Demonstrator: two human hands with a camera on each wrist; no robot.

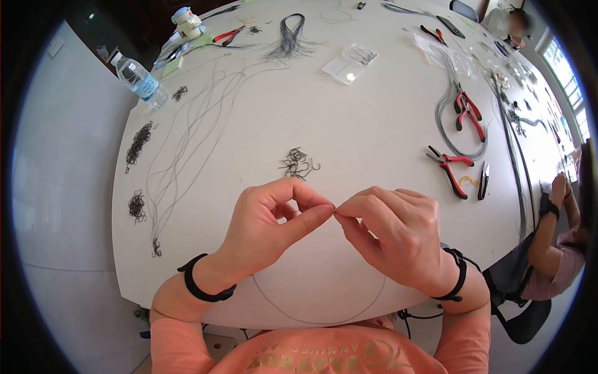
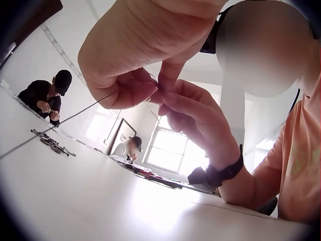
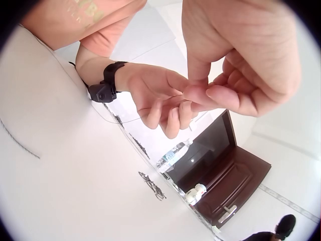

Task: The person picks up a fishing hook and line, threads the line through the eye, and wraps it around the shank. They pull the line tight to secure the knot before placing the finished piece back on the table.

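My left hand [image 1: 254, 218] and right hand [image 1: 398, 234] meet fingertip to fingertip above the near part of the table. Each pinches a thin grey fishing line [image 1: 311, 322] between thumb and forefinger. Its slack hangs in a wide loop toward my shirt. In the left wrist view, a stretch of line [image 2: 55, 126] slants down from the left hand. What lies right between the fingertips is mostly hidden; I cannot tell whether a hook is there. Just beyond the hands is a small pile of dark fish hooks [image 1: 296, 163].
More hook piles [image 1: 138, 143] and long loose lines [image 1: 187, 137] lie at left, near a water bottle [image 1: 140, 81]. A clear plastic box [image 1: 350, 62] sits farther back. Red-handled pliers [image 1: 451, 171], snips [image 1: 483, 181] and a line coil [image 1: 443, 124] are at right. Another person [image 1: 557, 243] sits there.
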